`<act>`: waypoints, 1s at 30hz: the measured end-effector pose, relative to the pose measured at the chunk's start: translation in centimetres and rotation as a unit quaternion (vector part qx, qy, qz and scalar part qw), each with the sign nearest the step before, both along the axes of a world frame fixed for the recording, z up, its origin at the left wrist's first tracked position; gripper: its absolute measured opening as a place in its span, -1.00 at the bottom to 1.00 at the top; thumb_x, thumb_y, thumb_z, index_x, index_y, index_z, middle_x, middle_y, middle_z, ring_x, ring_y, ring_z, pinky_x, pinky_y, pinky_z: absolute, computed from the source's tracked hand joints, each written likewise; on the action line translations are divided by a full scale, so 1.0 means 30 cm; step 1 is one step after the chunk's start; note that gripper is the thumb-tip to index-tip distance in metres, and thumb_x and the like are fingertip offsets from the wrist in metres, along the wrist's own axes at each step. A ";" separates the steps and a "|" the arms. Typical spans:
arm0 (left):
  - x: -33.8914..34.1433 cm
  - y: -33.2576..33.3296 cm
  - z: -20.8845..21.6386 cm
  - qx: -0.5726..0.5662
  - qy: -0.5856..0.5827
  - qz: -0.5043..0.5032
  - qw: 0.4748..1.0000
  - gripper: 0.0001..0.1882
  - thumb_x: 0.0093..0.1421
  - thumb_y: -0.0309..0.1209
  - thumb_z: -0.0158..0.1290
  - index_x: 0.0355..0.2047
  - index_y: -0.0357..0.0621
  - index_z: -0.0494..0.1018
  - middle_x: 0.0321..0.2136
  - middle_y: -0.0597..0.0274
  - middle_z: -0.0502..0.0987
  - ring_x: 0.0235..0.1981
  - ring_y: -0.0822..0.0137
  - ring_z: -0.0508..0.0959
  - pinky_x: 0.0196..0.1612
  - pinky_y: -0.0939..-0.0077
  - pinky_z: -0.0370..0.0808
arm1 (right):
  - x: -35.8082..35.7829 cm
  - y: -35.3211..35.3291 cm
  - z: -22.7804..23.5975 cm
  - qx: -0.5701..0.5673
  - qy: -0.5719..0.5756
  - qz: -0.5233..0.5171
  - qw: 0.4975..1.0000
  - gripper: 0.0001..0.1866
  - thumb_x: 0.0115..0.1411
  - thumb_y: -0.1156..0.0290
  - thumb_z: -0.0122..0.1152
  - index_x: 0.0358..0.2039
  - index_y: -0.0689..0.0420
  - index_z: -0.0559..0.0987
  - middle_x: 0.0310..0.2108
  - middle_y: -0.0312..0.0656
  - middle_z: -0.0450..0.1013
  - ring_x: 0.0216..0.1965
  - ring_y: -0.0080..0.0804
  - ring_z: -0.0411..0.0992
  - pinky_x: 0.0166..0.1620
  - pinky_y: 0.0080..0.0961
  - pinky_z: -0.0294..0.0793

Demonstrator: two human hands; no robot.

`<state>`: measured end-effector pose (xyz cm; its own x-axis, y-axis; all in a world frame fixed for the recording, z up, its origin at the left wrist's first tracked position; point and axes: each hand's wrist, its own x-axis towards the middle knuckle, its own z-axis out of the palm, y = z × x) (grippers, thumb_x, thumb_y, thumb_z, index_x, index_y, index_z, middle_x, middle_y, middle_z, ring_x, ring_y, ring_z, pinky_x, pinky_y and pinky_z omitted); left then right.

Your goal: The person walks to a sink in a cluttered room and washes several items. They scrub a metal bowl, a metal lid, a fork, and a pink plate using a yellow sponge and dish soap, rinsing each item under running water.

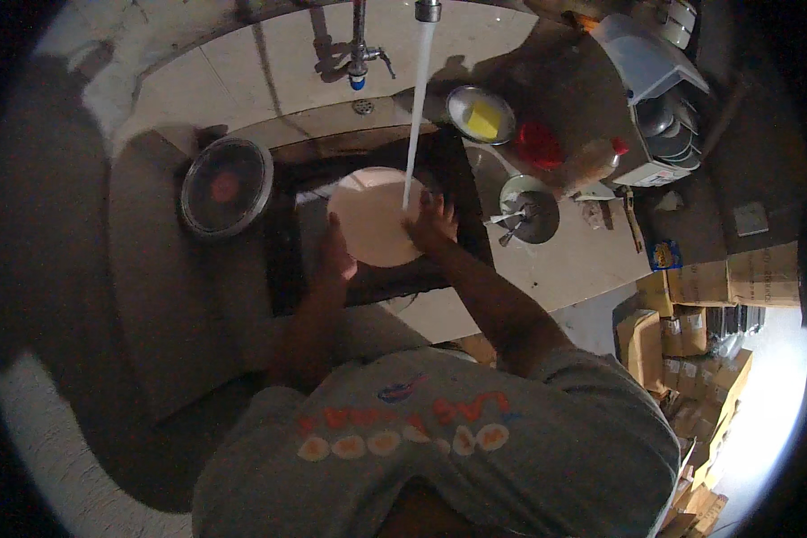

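Note:
A pale round plate (368,220) is over the dark sink (282,278), its face turned up. My left hand (338,253) grips its left edge, with the fingers partly hidden beneath it. On the plate's right side lies my right hand (434,224), fingers stretched out and apart, touching the surface near the rim. Water (419,108) pours from the tap (428,11) and strikes the plate next to the right fingers.
Left of the sink is a round clear lid (227,188). At right are a metal bowl with a yellow sponge (484,119), a red item (538,145), a bowl with cutlery (531,213), a bottle (594,166) and a dish rack (659,117). A second tap (359,63) hangs behind.

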<state>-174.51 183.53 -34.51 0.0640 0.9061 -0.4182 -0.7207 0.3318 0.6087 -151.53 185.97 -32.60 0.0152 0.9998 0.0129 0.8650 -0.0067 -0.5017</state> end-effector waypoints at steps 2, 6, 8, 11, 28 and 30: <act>0.019 -0.022 0.088 -0.058 0.001 -0.017 0.998 -0.33 0.45 0.11 -0.20 0.34 -0.13 0.23 0.28 0.14 0.38 0.25 0.14 0.41 0.27 0.16 0.36 | -0.071 0.012 0.093 -0.019 -0.146 0.022 0.989 -0.12 0.23 0.07 0.20 0.42 0.19 0.06 0.42 0.18 0.01 0.44 0.16 0.00 0.44 0.06 -0.07; 0.058 -0.038 0.102 0.028 -0.053 -0.056 0.997 -0.31 0.44 0.15 -0.20 0.35 -0.10 0.22 0.31 0.15 0.34 0.27 0.14 0.38 0.29 0.19 0.34 | -0.249 0.075 0.109 -0.029 -0.229 0.242 0.943 -0.26 0.35 0.07 0.01 0.42 0.19 0.13 0.45 0.08 0.00 0.43 0.21 0.01 0.44 0.14 -0.10; 0.036 0.008 0.099 0.009 -0.044 -0.035 0.998 -0.30 0.43 0.16 -0.19 0.35 -0.09 0.22 0.31 0.15 0.33 0.27 0.13 0.38 0.29 0.15 0.36 | -0.328 0.092 0.041 0.007 -0.184 0.357 0.916 -0.32 0.33 0.13 0.05 0.37 0.20 0.23 0.41 0.14 0.08 0.43 0.21 0.02 0.43 0.13 -0.06; -0.038 0.065 0.056 0.072 -0.016 0.042 0.996 -0.26 0.40 0.19 -0.14 0.36 -0.08 0.20 0.31 0.14 0.32 0.27 0.10 0.38 0.29 0.09 0.36 | -0.303 0.076 -0.114 0.110 -0.089 0.417 0.898 -0.37 0.31 0.18 0.07 0.32 0.22 0.29 0.38 0.20 0.14 0.42 0.19 0.05 0.43 0.09 -0.01; 0.032 0.003 0.087 0.010 -0.014 -0.079 0.997 -0.17 0.30 0.24 0.00 0.30 -0.17 0.26 0.16 0.10 0.47 0.18 0.10 0.48 0.21 0.09 0.43 | -0.259 0.305 -0.230 -0.018 0.295 0.033 0.955 -0.26 0.31 0.05 0.10 0.38 0.17 0.19 0.42 0.06 0.03 0.41 0.11 0.05 0.43 0.00 -0.02; -0.023 0.007 0.017 -0.075 0.017 -0.050 0.996 -0.18 0.30 0.23 0.00 0.30 -0.19 0.26 0.16 0.09 0.47 0.18 0.08 0.47 0.21 0.08 0.44 | -0.328 0.176 0.037 -0.166 0.252 0.123 0.945 -0.26 0.36 0.06 0.07 0.38 0.27 0.15 0.40 0.07 0.06 0.41 0.02 0.07 0.45 -0.12 -0.02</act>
<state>-175.20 183.74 -33.98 0.1336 0.8229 -0.5523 -0.6598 0.4897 0.5700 -161.37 191.26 -31.50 -0.2977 0.9215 -0.2494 0.5127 -0.0661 -0.8560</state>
